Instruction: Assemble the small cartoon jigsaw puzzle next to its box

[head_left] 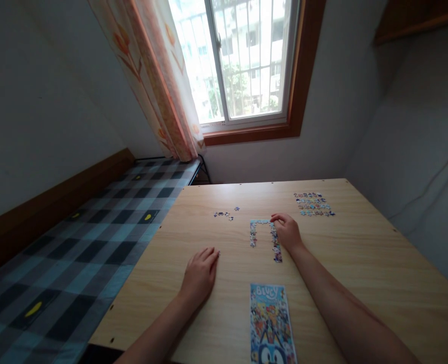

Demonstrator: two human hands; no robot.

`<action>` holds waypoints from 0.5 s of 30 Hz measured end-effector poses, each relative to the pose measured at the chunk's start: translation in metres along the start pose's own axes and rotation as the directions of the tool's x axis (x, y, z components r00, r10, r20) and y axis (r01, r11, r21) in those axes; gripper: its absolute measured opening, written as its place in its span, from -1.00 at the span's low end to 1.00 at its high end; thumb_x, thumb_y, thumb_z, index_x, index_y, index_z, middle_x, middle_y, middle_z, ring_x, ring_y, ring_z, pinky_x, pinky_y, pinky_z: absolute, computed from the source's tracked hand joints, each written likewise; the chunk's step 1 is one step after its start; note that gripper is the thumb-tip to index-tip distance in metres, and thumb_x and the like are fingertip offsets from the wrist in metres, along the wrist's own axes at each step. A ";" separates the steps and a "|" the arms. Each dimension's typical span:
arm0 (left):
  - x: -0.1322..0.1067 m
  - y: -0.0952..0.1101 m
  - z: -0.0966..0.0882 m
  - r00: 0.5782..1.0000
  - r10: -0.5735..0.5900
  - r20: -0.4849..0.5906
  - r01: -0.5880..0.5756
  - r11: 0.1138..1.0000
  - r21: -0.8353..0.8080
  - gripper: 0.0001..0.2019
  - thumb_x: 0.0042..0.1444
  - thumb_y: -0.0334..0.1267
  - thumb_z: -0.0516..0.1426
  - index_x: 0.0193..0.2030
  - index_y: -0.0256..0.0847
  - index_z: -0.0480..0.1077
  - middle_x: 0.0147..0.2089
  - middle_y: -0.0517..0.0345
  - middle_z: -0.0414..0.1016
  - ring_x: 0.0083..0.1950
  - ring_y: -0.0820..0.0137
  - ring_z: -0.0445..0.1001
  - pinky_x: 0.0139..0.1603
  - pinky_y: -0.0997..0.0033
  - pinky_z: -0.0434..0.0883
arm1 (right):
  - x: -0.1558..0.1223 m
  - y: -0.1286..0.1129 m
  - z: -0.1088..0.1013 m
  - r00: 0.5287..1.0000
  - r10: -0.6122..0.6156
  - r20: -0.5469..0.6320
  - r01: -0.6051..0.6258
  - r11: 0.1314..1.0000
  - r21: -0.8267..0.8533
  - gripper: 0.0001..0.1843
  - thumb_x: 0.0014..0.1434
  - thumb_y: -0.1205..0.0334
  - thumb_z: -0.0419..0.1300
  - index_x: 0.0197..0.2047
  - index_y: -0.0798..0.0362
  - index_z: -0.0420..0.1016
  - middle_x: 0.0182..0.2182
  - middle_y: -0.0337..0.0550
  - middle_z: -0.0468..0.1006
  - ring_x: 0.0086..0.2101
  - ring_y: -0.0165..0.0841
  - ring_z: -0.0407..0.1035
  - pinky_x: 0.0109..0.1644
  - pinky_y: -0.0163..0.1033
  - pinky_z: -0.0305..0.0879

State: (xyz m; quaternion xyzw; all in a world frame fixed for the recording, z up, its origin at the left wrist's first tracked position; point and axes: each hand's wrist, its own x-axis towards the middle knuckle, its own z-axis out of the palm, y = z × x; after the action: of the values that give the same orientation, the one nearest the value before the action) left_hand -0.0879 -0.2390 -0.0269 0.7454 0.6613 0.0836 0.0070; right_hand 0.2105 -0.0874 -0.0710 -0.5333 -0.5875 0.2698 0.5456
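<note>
A partly joined jigsaw frame (pixel 263 237), shaped like an upside-down U, lies in the middle of the wooden table (pixel 360 273). My right hand (pixel 287 231) rests at the frame's top right corner, its fingers curled and pinched on the puzzle edge there. Flat on the table to the left of the frame lies my left hand (pixel 200 273), fingers stretched out, holding nothing. A colourful reference picture (pixel 271 323) lies near the front edge between my forearms.
Several loose pieces (pixel 226 214) lie left of the frame, and a sorted patch of pieces (pixel 313 204) sits at the far right. A bed with a checked cover (pixel 95 242) adjoins the table's left side. A window with a curtain (pixel 163 76) is behind.
</note>
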 end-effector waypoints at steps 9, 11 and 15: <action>0.023 0.033 -0.023 0.987 0.142 0.076 -0.131 0.983 -0.126 -0.90 0.23 -0.23 0.17 -0.24 -0.11 0.52 -0.10 0.08 0.58 0.00 0.24 0.46 0.03 0.26 0.40 | 0.001 0.005 0.000 0.998 0.036 -0.060 -0.036 0.999 -0.002 -0.77 0.00 0.21 0.07 -0.45 -0.03 0.57 -0.25 -0.10 0.66 -0.17 -0.18 0.50 0.03 -0.10 0.37; 0.028 0.047 -0.020 0.982 0.169 0.085 -0.158 0.980 -0.121 -0.92 0.20 -0.21 0.20 -0.26 -0.12 0.49 -0.11 0.07 0.56 0.01 0.23 0.44 0.02 0.25 0.38 | 0.001 0.005 0.000 0.999 0.027 -0.045 -0.028 0.999 -0.019 -0.77 -0.01 0.21 0.07 -0.46 -0.04 0.57 -0.25 -0.12 0.66 -0.16 -0.19 0.50 0.03 -0.11 0.38; 0.041 0.071 -0.016 0.973 0.204 0.107 -0.189 0.973 -0.136 -0.88 0.21 -0.18 0.18 -0.29 -0.14 0.50 -0.11 0.03 0.57 0.00 0.22 0.46 0.03 0.25 0.38 | 0.002 0.005 0.001 0.999 0.028 -0.022 -0.029 0.998 -0.050 -0.76 -0.01 0.19 0.07 -0.46 -0.05 0.58 -0.26 -0.15 0.66 -0.15 -0.21 0.51 0.04 -0.12 0.38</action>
State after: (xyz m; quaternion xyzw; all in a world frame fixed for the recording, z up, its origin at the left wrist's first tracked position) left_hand -0.0159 -0.2090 0.0017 0.8090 0.5761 0.0800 0.0851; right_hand 0.2110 -0.0841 -0.0754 -0.5580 -0.5806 0.2568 0.5345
